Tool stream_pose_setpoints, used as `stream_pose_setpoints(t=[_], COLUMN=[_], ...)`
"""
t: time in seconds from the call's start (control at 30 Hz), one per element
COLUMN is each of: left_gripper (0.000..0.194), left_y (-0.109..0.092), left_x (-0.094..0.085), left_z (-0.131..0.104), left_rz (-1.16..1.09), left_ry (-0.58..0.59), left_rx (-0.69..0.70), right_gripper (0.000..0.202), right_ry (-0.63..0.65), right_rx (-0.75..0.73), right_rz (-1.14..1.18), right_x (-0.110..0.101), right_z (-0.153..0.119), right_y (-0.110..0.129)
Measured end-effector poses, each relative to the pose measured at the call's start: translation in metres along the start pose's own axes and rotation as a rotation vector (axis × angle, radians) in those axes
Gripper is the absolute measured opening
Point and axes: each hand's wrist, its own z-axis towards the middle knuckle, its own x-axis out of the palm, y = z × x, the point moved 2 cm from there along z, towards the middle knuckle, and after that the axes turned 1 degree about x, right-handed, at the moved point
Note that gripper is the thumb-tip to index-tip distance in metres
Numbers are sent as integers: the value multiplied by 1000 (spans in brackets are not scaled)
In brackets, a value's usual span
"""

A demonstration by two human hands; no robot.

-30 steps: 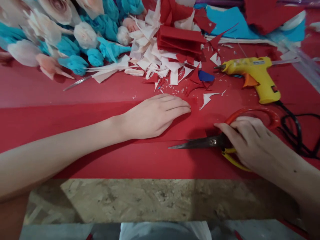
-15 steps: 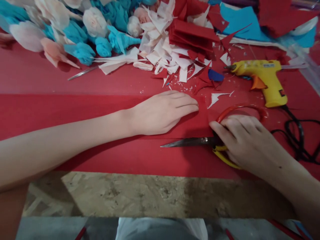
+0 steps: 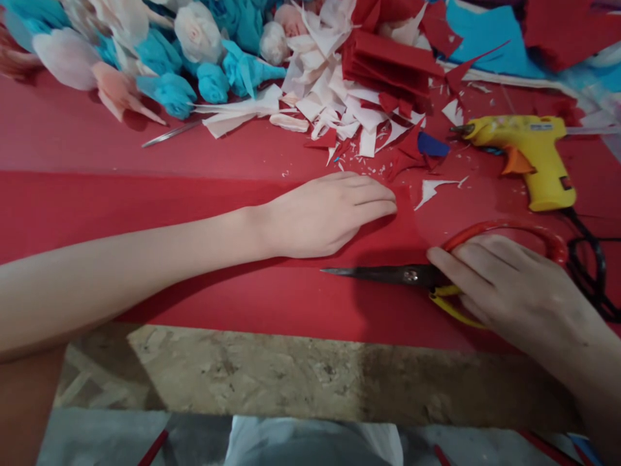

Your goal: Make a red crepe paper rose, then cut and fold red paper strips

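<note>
A long strip of red crepe paper (image 3: pixel 208 197) lies flat on the red tabletop, running out to the left. Palm down, my left hand (image 3: pixel 330 213) rests on it near its right end, fingers stretched out and pointing right. My right hand (image 3: pixel 499 278) is wrapped round the scissors (image 3: pixel 407 275), which have one red and one yellow handle. Their dark blades look closed and point left, just below the strip's lower edge. My left palm is hidden.
Blue, white and peach paper flowers (image 3: pixel 169 94) crowd the back left. Paper scraps (image 3: pixel 334 97) and a folded red paper stack (image 3: pixel 388 61) lie behind my left hand. A yellow glue gun (image 3: pixel 528 149) with a black cord rests at the right. The table's wooden front edge (image 3: pixel 266 369) is near me.
My right hand and the scissors have shifted slightly to the right, and the red handle has swung wider. My left hand stays on the red strip. The whole view has shifted a little.
</note>
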Motion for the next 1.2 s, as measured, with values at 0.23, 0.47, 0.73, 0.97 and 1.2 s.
stream_pose_setpoints(t=[0.23, 0.47, 0.73, 0.97, 1.2], left_gripper=[36, 35, 37, 34, 35], left_y=[0, 2, 2, 2, 3], left_x=[0, -1, -1, 0, -1], left_z=[-1, -1, -1, -1, -1], left_rz=[-14, -73, -100, -97, -140], left_ry=[-10, -20, -11, -25, -22], left_rx=[8, -23, -43, -35, -60], right_gripper=[32, 31, 31, 27, 28], right_ry=[-30, -7, -32, -80, -90], right_rx=[-15, -4, -45, -107, -133], right_rz=[-244, -240, -154, -118, -87], right_x=[9, 6, 5, 0, 0], right_z=[0, 15, 29, 30, 29], right_y=[10, 18, 20, 17, 16])
